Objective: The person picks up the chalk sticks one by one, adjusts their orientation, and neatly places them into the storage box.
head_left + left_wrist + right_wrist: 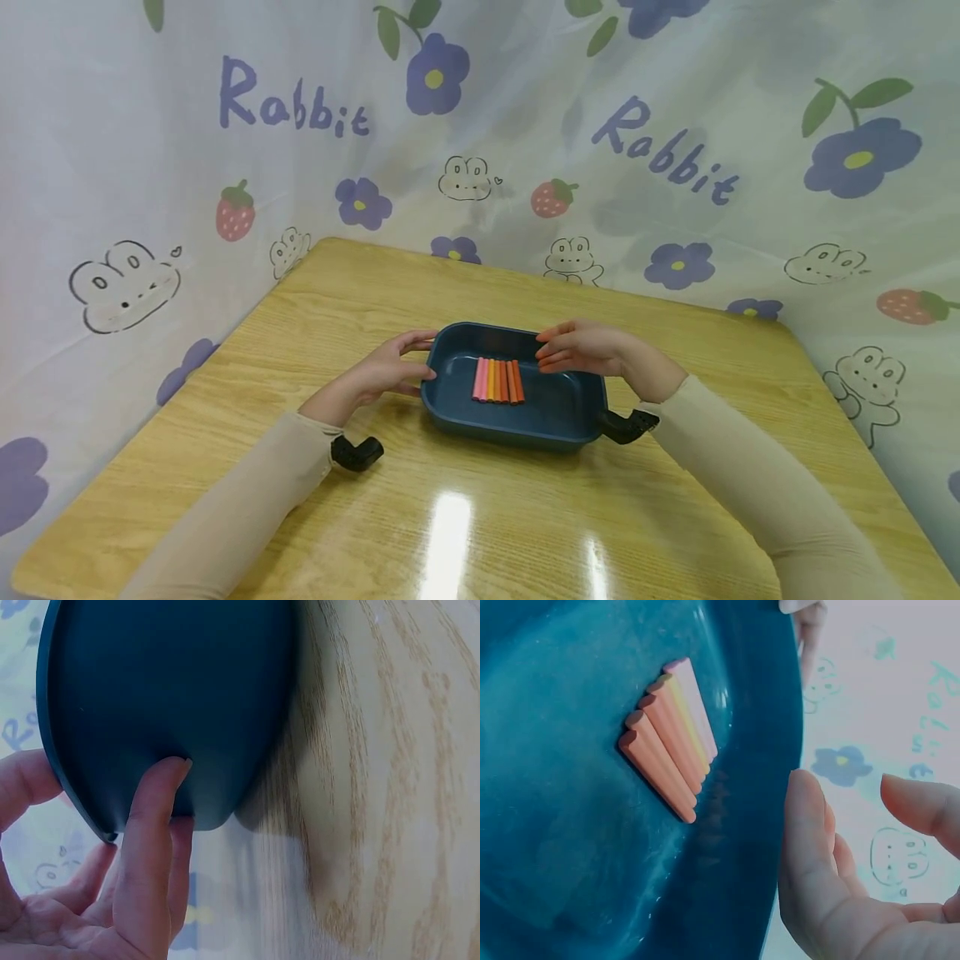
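A dark blue rectangular dish [555, 404] with rounded corners sits on the wooden table. Inside it, chalk-like sticks [498, 382] in pink, yellow and orange lie side by side in a row. My left hand [386, 367] holds the dish's left end, with one digit at the rim and a finger [150, 825] pressed on the outer wall. Over the dish's far right part hovers my right hand [588, 348], nothing between its fingers. In the right wrist view its thumb [922, 806] stands apart from the other fingers, beside the rim.
The light wooden table [360, 283] meets a white curtain [300, 183] printed with rabbits, flowers and strawberries along its back and sides. Black wrist cameras stick out under both sleeves; the right one [628, 425] is close to the dish's right edge.
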{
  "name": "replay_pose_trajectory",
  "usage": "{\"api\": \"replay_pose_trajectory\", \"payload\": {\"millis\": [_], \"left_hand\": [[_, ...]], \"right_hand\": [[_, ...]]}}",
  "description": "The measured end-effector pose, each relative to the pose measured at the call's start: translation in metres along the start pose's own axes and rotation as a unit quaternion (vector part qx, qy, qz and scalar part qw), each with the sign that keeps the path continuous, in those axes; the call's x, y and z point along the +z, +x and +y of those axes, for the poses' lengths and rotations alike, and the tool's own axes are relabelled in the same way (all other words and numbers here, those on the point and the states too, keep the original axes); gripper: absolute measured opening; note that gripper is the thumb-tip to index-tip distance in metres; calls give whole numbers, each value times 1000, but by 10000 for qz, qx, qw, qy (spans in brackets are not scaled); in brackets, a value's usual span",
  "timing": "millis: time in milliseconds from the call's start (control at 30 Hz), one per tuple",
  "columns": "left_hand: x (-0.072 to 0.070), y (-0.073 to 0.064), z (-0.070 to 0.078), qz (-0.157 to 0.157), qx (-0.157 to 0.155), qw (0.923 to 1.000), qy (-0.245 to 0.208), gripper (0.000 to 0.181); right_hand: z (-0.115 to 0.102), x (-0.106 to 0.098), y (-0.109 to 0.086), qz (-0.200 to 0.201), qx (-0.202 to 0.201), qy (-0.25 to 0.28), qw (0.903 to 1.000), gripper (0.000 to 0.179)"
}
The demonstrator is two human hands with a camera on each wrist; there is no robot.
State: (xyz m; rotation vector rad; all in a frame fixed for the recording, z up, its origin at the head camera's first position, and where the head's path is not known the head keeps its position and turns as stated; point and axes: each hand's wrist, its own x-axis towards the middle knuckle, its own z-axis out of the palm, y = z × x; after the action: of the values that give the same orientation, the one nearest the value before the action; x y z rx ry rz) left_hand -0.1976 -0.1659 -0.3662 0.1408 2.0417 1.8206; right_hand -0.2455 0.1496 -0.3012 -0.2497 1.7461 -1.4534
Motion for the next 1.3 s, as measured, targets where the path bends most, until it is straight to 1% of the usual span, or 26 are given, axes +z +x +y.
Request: {"api": "replay_pose_trajectory", "payload": {"millis": [167,267,433,533,600,700,833,933,1100,1167,1233,1300], "left_hand": [[-3,-1,-1,43,-43,10000,46,69],[-4,-2,-1,39,-48,9999,85,70],[-6,-1,-1,-18,-24,9999,109,70],[-7,-1,-2,-36,-39,9999,106,70],[-8,0,-2,-23,-44,9999,133,70],[-9,0,-3,-5,-28,9999,170,70],[-11,-1,-2,-11,-23,9998,176,70],[-11,-2,-2,-26,-29,9999,165,70],[-13,-6,-4,122,-57,9997,205,66],[-14,-8,-6,229,-91,9992,306,65],[-16,-12,-8,368,-83,9980,511,64],[-18,-15,-10,522,-8,9947,889,64]], "right_hand": [[11,-5,-9,283,-183,167,9993,50],[18,-8,-14,455,-313,401,9977,50],[31,-15,-27,643,-591,570,9945,50],[39,-18,-35,684,-730,623,9930,52],[44,-19,-40,745,-810,825,9905,52],[52,-21,-45,880,-998,1166,9842,53],[65,-23,-48,1129,-1185,1739,9711,51],[75,-23,-50,1292,-1256,1992,9632,53],[87,-24,-52,1634,-1356,1992,9567,55],[91,-25,-53,1853,-1371,1967,9530,51],[95,-25,-56,2105,-1379,1893,9491,47],[99,-26,-60,2409,-1397,1712,9451,46]]}}
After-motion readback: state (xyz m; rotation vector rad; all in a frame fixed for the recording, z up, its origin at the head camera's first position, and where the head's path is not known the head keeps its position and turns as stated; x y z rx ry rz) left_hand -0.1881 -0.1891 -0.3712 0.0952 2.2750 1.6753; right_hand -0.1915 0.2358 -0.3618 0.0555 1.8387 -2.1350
